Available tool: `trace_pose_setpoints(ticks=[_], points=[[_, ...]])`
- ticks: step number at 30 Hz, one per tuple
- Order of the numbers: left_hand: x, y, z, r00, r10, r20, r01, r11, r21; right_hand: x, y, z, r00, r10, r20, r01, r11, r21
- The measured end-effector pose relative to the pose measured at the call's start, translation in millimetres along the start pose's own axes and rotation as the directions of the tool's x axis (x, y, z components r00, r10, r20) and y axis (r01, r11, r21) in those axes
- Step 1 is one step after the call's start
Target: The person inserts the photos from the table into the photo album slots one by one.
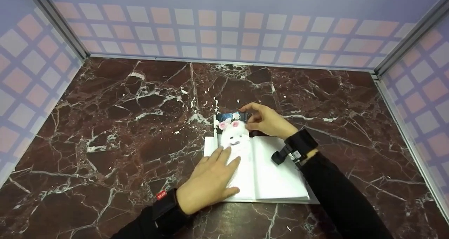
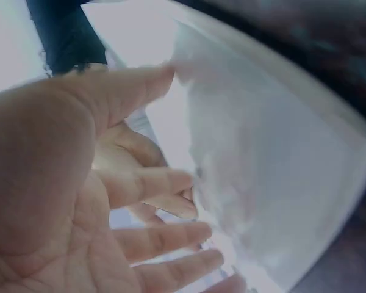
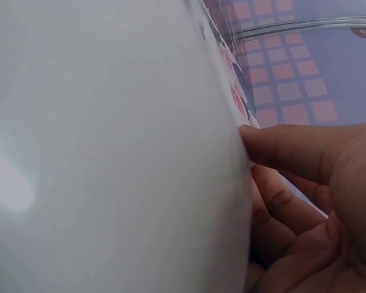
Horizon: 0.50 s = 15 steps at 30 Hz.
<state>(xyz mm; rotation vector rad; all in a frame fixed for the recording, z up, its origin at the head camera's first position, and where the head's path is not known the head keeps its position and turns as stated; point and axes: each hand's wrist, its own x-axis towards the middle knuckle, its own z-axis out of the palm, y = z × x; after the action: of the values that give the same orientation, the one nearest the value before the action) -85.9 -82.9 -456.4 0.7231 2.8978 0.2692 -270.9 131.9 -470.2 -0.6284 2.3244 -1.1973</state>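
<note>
An open book [image 1: 280, 176] with blank white pages lies in front of me. Over its left page is a sheet [image 1: 235, 137] printed with a white fluffy dog and pink roses, its top reaching past the book's upper edge. My right hand [image 1: 268, 121] pinches that sheet near its upper right edge between thumb and fingers. In the right wrist view, the sheet's white glossy side [image 3: 122, 122] bends up close to the camera, the thumb at its edge. My left hand [image 1: 210, 179] has its fingers spread over the lower left page, fingertips at the dog's lower part.
The book lies on a dark red-brown marble tabletop [image 1: 105, 134] with white veins. Checked pink and white panels stand at the back [image 1: 228, 32], left [image 1: 31, 70] and right [image 1: 428, 91].
</note>
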Motion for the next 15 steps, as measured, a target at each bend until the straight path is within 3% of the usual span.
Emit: trace_pose_setpoints(ticks=[5, 15], points=[[-6.3, 4.3, -3.0, 0.998, 0.067, 0.006, -0.067, 0.997, 0.024, 0.3, 1.2, -0.1, 1.0, 0.006, 0.002, -0.006, 1.0, 0.01], [-7.2, 3.1, -1.5, 0.994, 0.107, -0.03, -0.105, 0.992, 0.073, 0.5, 2.1, 0.5, 1.0, 0.009, 0.013, -0.009, 1.0, 0.017]])
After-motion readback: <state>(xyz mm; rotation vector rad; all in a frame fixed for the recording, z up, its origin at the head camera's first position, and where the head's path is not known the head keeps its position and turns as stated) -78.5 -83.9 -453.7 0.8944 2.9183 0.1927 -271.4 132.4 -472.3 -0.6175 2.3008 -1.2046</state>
